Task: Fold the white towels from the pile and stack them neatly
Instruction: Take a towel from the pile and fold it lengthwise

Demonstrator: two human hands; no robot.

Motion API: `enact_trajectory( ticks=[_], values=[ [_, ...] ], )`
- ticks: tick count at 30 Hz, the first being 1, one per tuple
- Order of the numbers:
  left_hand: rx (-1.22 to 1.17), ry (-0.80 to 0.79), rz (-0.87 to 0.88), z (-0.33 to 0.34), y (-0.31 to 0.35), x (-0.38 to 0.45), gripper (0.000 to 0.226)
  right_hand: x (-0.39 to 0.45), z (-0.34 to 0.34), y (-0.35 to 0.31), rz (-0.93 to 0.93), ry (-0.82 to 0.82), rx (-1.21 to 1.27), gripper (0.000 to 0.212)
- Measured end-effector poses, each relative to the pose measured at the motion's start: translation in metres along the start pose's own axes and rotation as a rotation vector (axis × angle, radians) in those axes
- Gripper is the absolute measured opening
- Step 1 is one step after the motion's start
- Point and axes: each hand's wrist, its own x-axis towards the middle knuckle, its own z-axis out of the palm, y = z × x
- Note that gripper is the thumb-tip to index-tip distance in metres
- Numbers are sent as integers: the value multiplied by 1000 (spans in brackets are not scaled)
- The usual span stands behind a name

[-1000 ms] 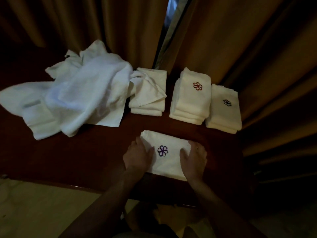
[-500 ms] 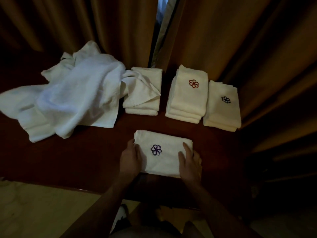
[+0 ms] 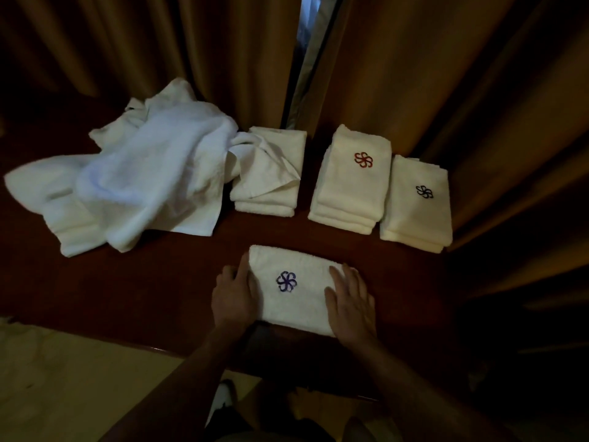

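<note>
With our left hand (image 3: 234, 295) and right hand (image 3: 350, 301) flat on the folded towel (image 3: 293, 288), three stacks (image 3: 352, 183) behind it are done (the pile (image 3: 134, 186), behind-left, remains).

Both bare forearms reach forward from the lower edge of view, converging slightly. Left hand (image 3: 235, 298): palm down, fingers straight and close together, pointing away from the body, lying flat. Right hand (image 3: 350, 301): palm down, fingers extended and slightly spread, also flat. The two hands sit level with each other, well apart.
</note>
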Motion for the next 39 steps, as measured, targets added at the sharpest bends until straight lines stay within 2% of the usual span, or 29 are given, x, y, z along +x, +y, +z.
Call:
enact_trajectory(
  ticks=[4, 6, 10, 13, 16, 20, 22, 24, 25, 27, 29, 33, 37, 39],
  values=[
    [165, -51, -125, -9, 11, 9, 43, 1, -7, -2, -60, 13, -166, 60],
    [55, -95, -164, -8, 13, 15, 41, 2, -15, 2, -137, 64, -232, 59],
    [-182, -204, -286, -13, 21, 36, 47, 23, -38, 5, -235, -49, -250, 45],
    [-430, -149, -429, -18, 30, 46, 55, 35, -50, -1, -183, -150, -88, 50],
    [-449, -22, -475, -20, 38, 25, 71, 34, -44, -1, -92, -235, 68, 62],
    [-445, -115, -573, 1, 38, -16, 95, 25, -33, 8, 36, -231, 110, 71],
    [-477, -214, -553, 11, 37, -27, 93, 22, -29, 13, 127, -280, 216, 77],
    [-497, -313, -489, 17, 42, -35, 71, 16, -27, 19, 245, -367, 420, 83],
    [-513, -347, -466, 20, 45, -37, 64, 11, -28, 22, 302, -397, 526, 81],
    [-554, -409, -430, 22, 50, -40, 62, 0, -27, 29, 388, -419, 686, 64],
    [-577, -480, -405, 18, 56, -43, 58, -12, -25, 36, 481, -402, 813, 61],
    [-705, -605, -254, 10, 69, -53, 53, -35, -28, 44, 561, -258, 995, 44],
    [-829, -631, -159, 4, 91, -59, 21, -52, -39, 44, 565, -46, 1112, 42],
    [-859, -627, -120, 4, 105, -57, 32, -58, -53, 48, 538, 46, 1177, 34]
  ],
)
